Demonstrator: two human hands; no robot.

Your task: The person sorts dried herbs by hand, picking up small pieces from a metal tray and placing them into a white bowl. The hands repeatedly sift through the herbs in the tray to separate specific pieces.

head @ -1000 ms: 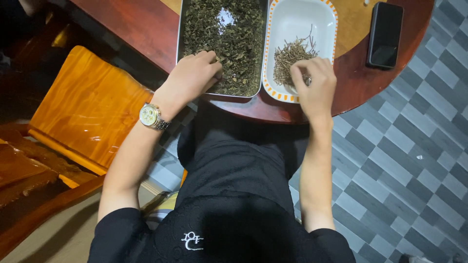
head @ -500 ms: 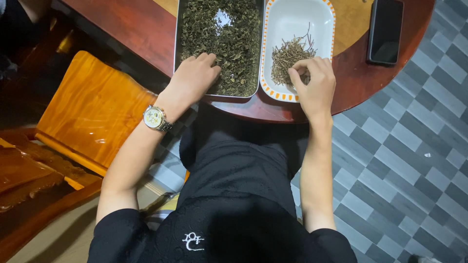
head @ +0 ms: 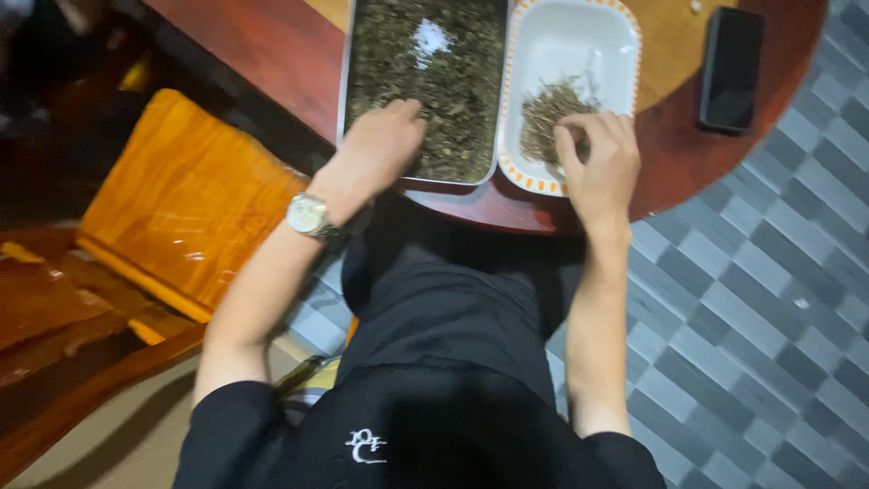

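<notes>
Down at the near edge of a round reddish wooden desk (head: 272,54), both of the person's hands are busy with dried plant matter. Their left hand (head: 380,145), with a silver wristwatch (head: 308,215) on its wrist, lies palm down in the near corner of a rectangular metal tray (head: 344,81), fingers curled loosely into the dark green dried leaves (head: 444,91) that fill it; whether it has pinched any of them up cannot be told, since the fingertips are buried or blurred. A small white patch (head: 430,38) shows on the leaves toward the tray's far end. Just beside the tray, touching or nearly touching it along one long side, stands a white oblong dish with an orange patterned rim (head: 579,27). Inside it lies a loose heap of thin brownish stems (head: 548,113), gathered toward the near half, while the far half shows bare white. The right hand (head: 602,163) rests over the dish's near corner, fingers bent inward and thumb drawn toward them, at the edge of the stem heap; it looks pinched together, though what lies between the fingertips is too small to make out. Farther to the right on the desk, well apart from the dish, a dark phone (head: 729,68) lies flat, screen up. An orange wooden chair (head: 181,208) stands to the person's left, and grey chequered floor tiles (head: 769,299) spread out to the right.
</notes>
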